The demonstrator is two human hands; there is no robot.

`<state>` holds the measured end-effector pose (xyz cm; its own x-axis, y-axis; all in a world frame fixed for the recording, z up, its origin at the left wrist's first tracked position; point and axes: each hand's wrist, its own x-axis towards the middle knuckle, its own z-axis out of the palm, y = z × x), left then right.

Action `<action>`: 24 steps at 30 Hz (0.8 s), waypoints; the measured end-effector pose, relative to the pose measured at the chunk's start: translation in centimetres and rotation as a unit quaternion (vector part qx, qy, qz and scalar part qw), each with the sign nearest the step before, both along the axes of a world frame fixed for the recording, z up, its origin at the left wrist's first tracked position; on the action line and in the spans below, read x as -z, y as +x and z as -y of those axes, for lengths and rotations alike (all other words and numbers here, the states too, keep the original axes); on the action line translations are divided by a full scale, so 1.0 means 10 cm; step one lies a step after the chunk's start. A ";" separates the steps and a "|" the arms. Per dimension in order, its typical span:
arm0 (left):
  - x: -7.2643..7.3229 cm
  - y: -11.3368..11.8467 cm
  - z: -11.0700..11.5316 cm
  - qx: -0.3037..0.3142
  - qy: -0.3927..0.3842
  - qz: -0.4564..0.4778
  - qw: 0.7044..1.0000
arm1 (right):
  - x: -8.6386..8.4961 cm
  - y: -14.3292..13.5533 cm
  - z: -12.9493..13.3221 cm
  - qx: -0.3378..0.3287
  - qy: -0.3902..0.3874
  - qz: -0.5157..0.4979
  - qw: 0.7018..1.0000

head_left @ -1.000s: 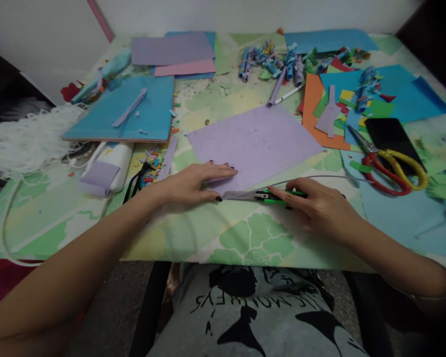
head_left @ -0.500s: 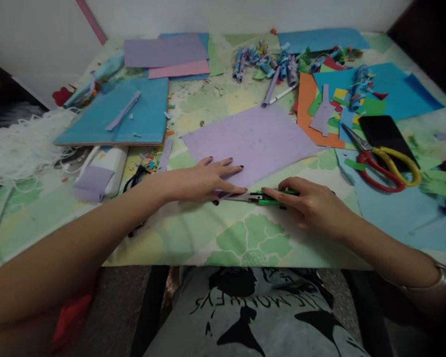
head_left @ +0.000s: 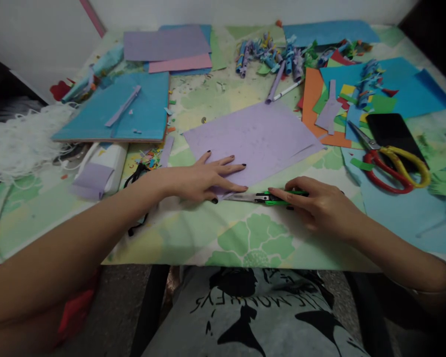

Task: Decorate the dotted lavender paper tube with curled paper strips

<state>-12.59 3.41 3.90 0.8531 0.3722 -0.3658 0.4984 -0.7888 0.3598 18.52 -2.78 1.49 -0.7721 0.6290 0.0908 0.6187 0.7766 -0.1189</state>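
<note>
A sheet of purple paper lies at an angle in the middle of the table. My left hand presses on its near left corner, fingers spread flat. In my right hand is a green and black utility knife, its blade out and pointing left. The blade lies along the paper's near edge, close below my left fingers. My right index finger is stretched along the top of the knife. Part of the knife's handle is hidden under my right hand.
Red and yellow handled scissors and a black phone lie at the right. A blue board and a tangle of white cord are on the left. Rolled paper pieces and a white pen lie farther back.
My right hand and the knife have shifted slightly to the right, while my left hand stays pressed on the purple paper. The whole view has moved a little.
</note>
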 end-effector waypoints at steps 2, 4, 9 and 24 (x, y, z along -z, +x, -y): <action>-0.01 0.01 0.01 -0.006 -0.001 -0.003 1.000 | 0.00 -0.01 0.00 -0.005 -0.001 0.000 1.000; -0.01 0.02 0.01 -0.011 -0.004 -0.004 1.000 | -0.01 -0.02 0.00 -0.009 0.005 -0.003 1.000; 0.00 0.02 0.00 -0.015 -0.010 -0.004 1.000 | -0.02 -0.09 0.00 -0.015 0.022 -0.011 1.000; 0.02 0.01 -0.03 -0.012 -0.019 -0.002 1.000 | -0.09 -0.09 0.02 -0.009 0.043 0.019 0.999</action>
<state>-12.50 3.66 3.73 0.8426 0.3777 -0.3840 0.5182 -0.7629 0.3866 17.62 -3.02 2.35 -0.7873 0.6057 0.1152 0.6069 0.7942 -0.0284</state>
